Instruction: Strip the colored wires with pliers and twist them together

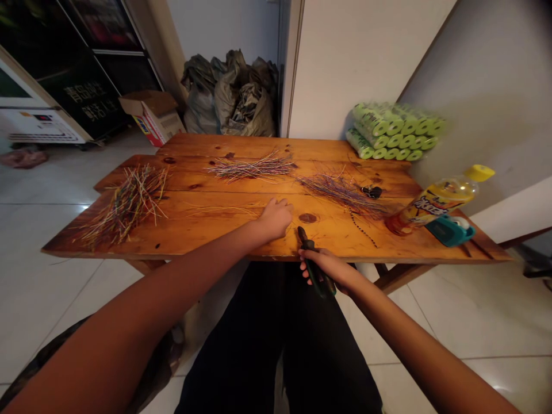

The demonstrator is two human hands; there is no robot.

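Pliers (309, 244): were gripped in the right hand at the near edge of the wooden table (207, 238), the dark head aimed forward toward the tabletop and the handles slanted back beneath the palm.
Right hand (323, 264): was closed, with the fingers wrapped around the handles; whether the jaws were parted could not be told.
Left hand (276, 219): was held low at the middle of the table, to the left of the pliers and apart from them. Its fingers were curled in; whether anything was pinched by them could not be told.
Loose strands (228, 207): were spread thinly across the boards, their right ends near the left hand.
Left pile (138, 198): was heaped with tangled coloured strands at the table's left end.
Centre pile (254, 168): was laid crosswise beyond the left hand.
Right pile (340, 190): was fanned out beyond the pliers, with a small black object (371, 191) set just beside it.
Bottle (431, 201): was placed near the right end, capped in yellow, with a teal tape dispenser (451, 231) just beside it.
Green-wrapped rolls (394, 135): were stacked at the far right corner.
Grey sacks (241, 98): were grouped behind the table.
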